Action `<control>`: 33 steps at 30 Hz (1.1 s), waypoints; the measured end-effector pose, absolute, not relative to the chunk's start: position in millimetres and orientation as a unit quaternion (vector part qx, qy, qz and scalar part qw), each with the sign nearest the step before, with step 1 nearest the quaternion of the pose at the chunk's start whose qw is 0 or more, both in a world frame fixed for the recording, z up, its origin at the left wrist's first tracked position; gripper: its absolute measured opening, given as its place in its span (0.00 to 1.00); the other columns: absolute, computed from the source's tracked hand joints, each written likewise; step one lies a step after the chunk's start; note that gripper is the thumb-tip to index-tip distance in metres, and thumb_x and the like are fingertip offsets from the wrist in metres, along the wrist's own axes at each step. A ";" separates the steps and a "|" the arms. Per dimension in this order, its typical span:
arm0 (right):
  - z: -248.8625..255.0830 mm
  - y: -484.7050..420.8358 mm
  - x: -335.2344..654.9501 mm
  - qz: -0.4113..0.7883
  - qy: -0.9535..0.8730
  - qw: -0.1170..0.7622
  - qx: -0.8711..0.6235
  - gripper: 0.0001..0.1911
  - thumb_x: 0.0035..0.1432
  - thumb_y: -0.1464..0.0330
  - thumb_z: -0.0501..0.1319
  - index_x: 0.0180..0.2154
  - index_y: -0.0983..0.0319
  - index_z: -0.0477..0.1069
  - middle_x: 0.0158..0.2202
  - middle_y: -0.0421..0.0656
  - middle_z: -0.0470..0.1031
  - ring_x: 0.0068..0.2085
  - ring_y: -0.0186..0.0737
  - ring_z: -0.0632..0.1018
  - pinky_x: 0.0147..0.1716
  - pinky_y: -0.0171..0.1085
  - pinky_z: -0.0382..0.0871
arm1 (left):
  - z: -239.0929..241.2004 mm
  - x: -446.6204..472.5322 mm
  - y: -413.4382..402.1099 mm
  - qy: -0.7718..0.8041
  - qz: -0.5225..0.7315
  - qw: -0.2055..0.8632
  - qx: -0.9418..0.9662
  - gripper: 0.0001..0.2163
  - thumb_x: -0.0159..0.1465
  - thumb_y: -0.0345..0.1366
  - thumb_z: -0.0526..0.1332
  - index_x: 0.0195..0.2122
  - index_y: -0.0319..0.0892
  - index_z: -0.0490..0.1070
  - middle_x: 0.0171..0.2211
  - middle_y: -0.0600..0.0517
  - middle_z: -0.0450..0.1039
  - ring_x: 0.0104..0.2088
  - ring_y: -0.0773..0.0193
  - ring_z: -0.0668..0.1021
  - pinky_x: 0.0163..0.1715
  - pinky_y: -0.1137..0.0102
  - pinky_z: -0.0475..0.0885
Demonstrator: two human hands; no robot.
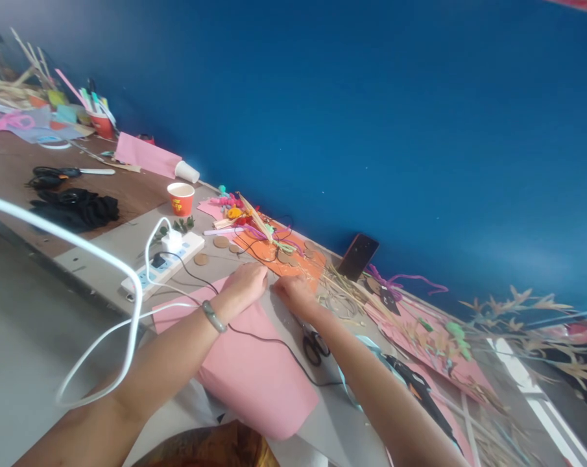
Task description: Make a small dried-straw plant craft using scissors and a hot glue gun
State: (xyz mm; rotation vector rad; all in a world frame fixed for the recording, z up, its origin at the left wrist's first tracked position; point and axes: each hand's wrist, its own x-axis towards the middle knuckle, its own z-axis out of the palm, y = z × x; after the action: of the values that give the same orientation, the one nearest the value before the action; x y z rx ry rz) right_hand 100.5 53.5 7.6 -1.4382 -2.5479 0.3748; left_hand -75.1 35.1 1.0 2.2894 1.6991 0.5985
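Note:
My left hand [247, 283], with a green bangle [214, 316] on its wrist, is closed above the far edge of a pink sheet [264, 383]. Just to its right, my right hand [293, 290] is also closed, at the near edge of an orange sheet [259, 253]. The fingers of both curl away from me, so anything they grip is hidden. Black-handled scissors [315, 349] lie below my right hand, partly under the forearm. A dark cord [268, 338] runs across the pink sheet.
A power strip [189, 250] with white cables and a paper cup [181, 198] stand to the left. Craft bits and wooden discs [287, 258] lie ahead. A phone [359, 256] leans on the blue wall. At right are a glue gun [414, 383] and dried stems [527, 311].

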 end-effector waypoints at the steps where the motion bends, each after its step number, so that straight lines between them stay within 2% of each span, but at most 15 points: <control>1: 9.3 53.0 100.5 0.118 -0.858 0.096 -0.490 0.10 0.55 0.76 0.57 0.24 0.62 0.72 0.26 0.45 0.77 0.31 0.40 0.75 0.41 0.39 0.61 | 0.1 -75.2 35.5 0.581 0.204 0.114 0.780 0.09 0.63 0.29 0.52 0.34 0.40 0.72 0.34 0.45 0.75 0.38 0.58 0.76 0.42 0.65 0.68; 5: 12.9 52.6 107.1 0.110 -0.849 0.105 -0.506 0.09 0.56 0.75 0.55 0.28 0.62 0.73 0.27 0.44 0.77 0.31 0.39 0.75 0.39 0.38 0.61 | -1.9 -75.6 36.5 0.584 0.201 0.125 0.777 0.09 0.63 0.29 0.52 0.35 0.40 0.73 0.34 0.45 0.75 0.39 0.58 0.76 0.43 0.65 0.68; 9: 12.0 52.6 112.1 0.139 -0.853 0.099 -0.493 0.07 0.54 0.74 0.59 0.30 0.60 0.75 0.28 0.40 0.78 0.29 0.36 0.74 0.35 0.34 0.63 | 0.9 -74.8 35.3 0.584 0.203 0.130 0.775 0.10 0.64 0.30 0.52 0.35 0.39 0.73 0.35 0.44 0.75 0.39 0.58 0.76 0.44 0.65 0.68; 12: 10.9 52.9 109.5 0.132 -0.863 0.088 -0.480 0.07 0.53 0.74 0.61 0.32 0.60 0.77 0.29 0.40 0.78 0.30 0.35 0.75 0.38 0.35 0.63 | 3.3 -74.5 34.4 0.589 0.199 0.126 0.773 0.10 0.64 0.30 0.52 0.35 0.40 0.73 0.35 0.45 0.76 0.39 0.59 0.76 0.43 0.66 0.68; 20: 11.2 49.8 96.1 0.069 -0.877 0.056 -0.473 0.11 0.59 0.74 0.56 0.29 0.62 0.75 0.30 0.47 0.78 0.35 0.41 0.75 0.42 0.39 0.59 | 0.3 -75.3 35.3 0.583 0.202 0.115 0.779 0.09 0.63 0.30 0.52 0.34 0.40 0.72 0.34 0.46 0.75 0.38 0.58 0.77 0.41 0.66 0.68; 28: 14.0 54.9 101.1 0.097 -0.879 0.052 -0.465 0.07 0.55 0.75 0.60 0.31 0.59 0.76 0.29 0.39 0.79 0.31 0.35 0.76 0.38 0.34 0.62 | -1.3 -75.3 34.9 0.584 0.205 0.116 0.777 0.09 0.62 0.29 0.52 0.34 0.40 0.73 0.34 0.45 0.75 0.38 0.57 0.77 0.42 0.65 0.69; 33: 14.3 51.1 94.4 0.078 -0.879 0.037 -0.469 0.09 0.56 0.76 0.58 0.29 0.61 0.75 0.29 0.41 0.78 0.33 0.38 0.76 0.41 0.37 0.60 | -2.8 -74.7 36.0 0.585 0.199 0.125 0.776 0.09 0.63 0.30 0.53 0.35 0.40 0.73 0.34 0.45 0.76 0.38 0.58 0.77 0.42 0.66 0.69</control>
State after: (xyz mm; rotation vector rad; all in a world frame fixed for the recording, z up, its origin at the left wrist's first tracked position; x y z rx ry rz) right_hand 94.4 51.1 14.3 -1.4386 -2.6984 0.2401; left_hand -74.7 36.0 -2.8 2.2608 1.7058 0.5798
